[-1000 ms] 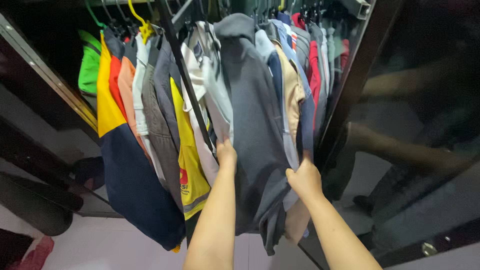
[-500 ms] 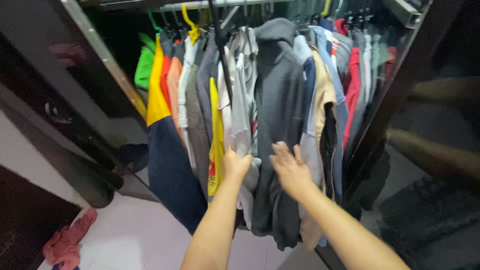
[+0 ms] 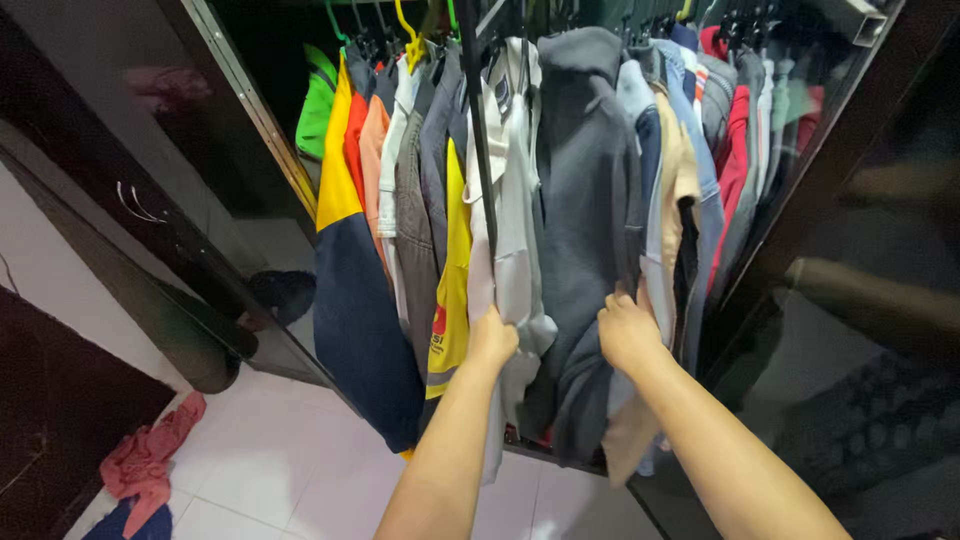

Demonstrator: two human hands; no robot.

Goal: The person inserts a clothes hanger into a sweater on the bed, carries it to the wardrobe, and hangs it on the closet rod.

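Observation:
A row of clothes hangs on hangers inside a dark wardrobe. In the middle hangs a dark grey hooded garment (image 3: 585,200). My left hand (image 3: 493,338) is closed on the lower edge of a white garment (image 3: 515,230) just left of it. At the grey garment's right edge, my right hand (image 3: 627,330) has its fingers tucked between it and a beige shirt (image 3: 676,190). Further left hang a yellow shirt (image 3: 455,290) and a navy garment with a yellow top (image 3: 352,300).
A glossy dark wardrobe door (image 3: 860,260) stands open on the right, another dark panel (image 3: 140,180) on the left. Red and blue shirts (image 3: 735,140) hang at the far right. A pink cloth (image 3: 150,465) lies on the white tiled floor at lower left.
The view has shifted so the clothes sit more to the right. My right hand has slid from the front of the grey garment to its right edge. My left hand stays on the white garment.

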